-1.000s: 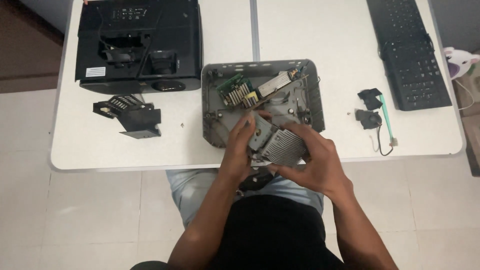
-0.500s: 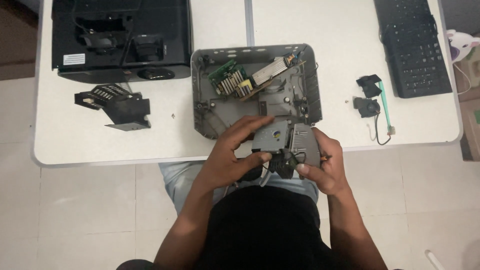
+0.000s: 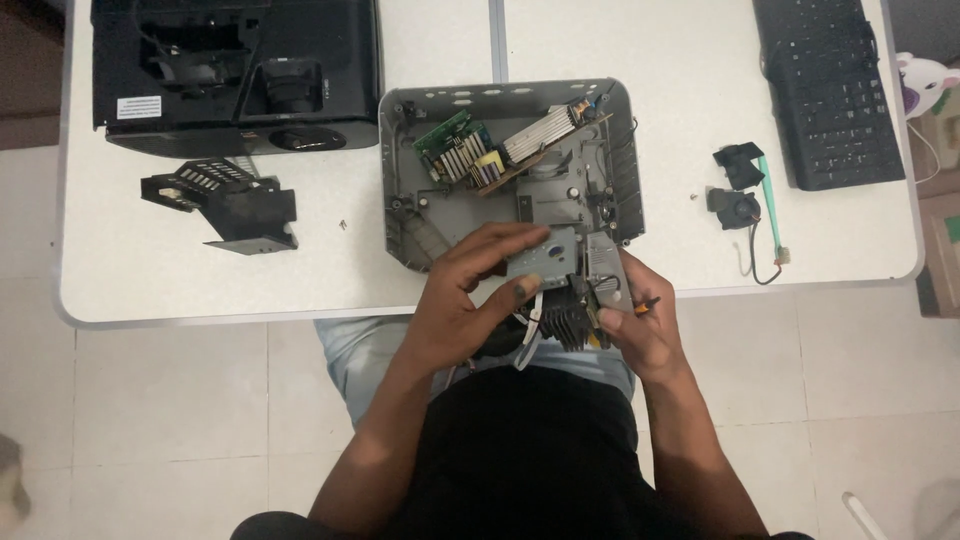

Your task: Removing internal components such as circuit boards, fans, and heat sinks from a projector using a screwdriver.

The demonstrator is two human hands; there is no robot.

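Observation:
An opened grey projector casing lies on the white table, with a green circuit board and a silver block inside. Both my hands hold a grey metal module with a black finned heat sink over the table's near edge. My left hand grips the module's left side, fingers spread on its top plate. My right hand clasps its right side. White wires hang under the module.
A black projector body stands at the back left, with a black vent part in front of it. A black keyboard lies at the right. Small black parts with a green strip lie near it. A tiny screw rests on the table.
The module has been lifted out of the casing and drawn toward me, past the table's edge. Both hands came along with it.

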